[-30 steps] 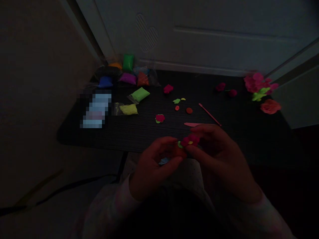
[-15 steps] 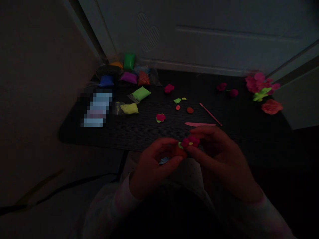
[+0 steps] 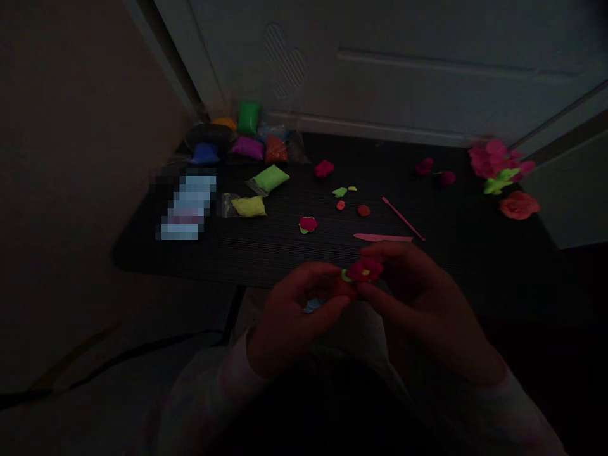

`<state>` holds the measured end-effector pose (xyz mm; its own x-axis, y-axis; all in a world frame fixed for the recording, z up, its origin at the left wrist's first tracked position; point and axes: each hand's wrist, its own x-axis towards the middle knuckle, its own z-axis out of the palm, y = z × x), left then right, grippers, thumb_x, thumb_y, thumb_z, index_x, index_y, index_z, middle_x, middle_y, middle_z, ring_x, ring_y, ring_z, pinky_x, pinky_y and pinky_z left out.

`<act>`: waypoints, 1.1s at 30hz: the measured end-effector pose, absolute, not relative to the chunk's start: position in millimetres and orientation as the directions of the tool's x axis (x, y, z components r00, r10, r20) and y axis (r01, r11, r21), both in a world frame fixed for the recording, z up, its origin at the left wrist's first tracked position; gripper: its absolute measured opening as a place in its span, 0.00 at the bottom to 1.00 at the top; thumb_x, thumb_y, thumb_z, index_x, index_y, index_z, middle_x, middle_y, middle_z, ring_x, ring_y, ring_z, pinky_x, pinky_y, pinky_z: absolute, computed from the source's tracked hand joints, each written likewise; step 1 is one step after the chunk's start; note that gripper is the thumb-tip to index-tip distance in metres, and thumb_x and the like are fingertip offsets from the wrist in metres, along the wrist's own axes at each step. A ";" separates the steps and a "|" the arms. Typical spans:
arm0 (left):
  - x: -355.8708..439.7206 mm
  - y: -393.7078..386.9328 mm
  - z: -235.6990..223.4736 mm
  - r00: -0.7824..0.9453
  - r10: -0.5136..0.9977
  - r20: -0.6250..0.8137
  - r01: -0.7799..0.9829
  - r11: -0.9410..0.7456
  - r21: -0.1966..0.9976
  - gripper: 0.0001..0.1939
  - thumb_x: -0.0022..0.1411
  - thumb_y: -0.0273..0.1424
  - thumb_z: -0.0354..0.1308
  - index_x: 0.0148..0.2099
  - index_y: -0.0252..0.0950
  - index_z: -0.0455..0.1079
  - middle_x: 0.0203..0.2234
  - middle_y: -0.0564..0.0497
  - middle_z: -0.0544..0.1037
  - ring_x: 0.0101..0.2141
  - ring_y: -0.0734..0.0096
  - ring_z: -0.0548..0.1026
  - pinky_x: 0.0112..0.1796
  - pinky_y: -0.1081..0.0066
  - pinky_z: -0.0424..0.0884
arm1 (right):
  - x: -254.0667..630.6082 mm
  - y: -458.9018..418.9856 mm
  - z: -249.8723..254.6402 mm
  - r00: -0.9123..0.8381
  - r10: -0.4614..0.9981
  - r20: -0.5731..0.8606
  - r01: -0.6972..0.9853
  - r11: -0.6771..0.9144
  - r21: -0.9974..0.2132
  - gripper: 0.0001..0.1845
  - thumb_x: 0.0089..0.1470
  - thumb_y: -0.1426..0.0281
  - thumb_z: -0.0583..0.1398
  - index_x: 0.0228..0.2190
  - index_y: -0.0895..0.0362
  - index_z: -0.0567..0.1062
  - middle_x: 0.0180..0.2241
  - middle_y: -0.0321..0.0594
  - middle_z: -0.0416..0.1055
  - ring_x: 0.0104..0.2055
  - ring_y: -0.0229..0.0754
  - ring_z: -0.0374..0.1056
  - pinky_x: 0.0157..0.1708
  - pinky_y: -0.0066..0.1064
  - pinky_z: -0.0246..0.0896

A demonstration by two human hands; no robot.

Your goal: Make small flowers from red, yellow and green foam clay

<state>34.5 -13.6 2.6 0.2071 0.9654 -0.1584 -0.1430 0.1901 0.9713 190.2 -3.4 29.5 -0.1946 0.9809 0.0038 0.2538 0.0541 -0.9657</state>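
The scene is very dark. A small pink clay flower (image 3: 363, 270) with a yellow centre and a green leaf is held over the near edge of the black table (image 3: 266, 247). My left hand (image 3: 294, 320) pinches it from the left with its fingers curled. From the right, my right hand (image 3: 418, 304) closes its fingertips on the same flower. Another small pink flower (image 3: 308, 224) lies on the table just beyond my hands.
Clay bags (image 3: 247, 139) in several colours sit at the back left, with a lime bag (image 3: 270, 178) and a yellow bag (image 3: 247, 206) nearer. Two pink modelling tools (image 3: 401, 218) lie right of centre. Finished clay flowers (image 3: 498, 168) cluster at the back right; small clay bits (image 3: 363, 210) lie mid-table.
Both hands stay on the flower and have turned it slightly, so its yellow centre shows more. The view has shifted a little.
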 end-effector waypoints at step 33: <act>31.3 -14.5 5.2 0.225 0.962 -0.155 -0.137 0.189 0.972 0.13 0.49 0.26 0.59 0.39 0.36 0.66 0.31 0.52 0.74 0.33 0.73 0.74 0.36 0.74 0.69 | 187.2 -3.0 31.9 -0.182 0.981 0.066 0.366 0.130 -0.922 0.14 0.45 0.73 0.58 0.37 0.54 0.66 0.34 0.35 0.68 0.35 0.37 0.67 0.37 0.30 0.63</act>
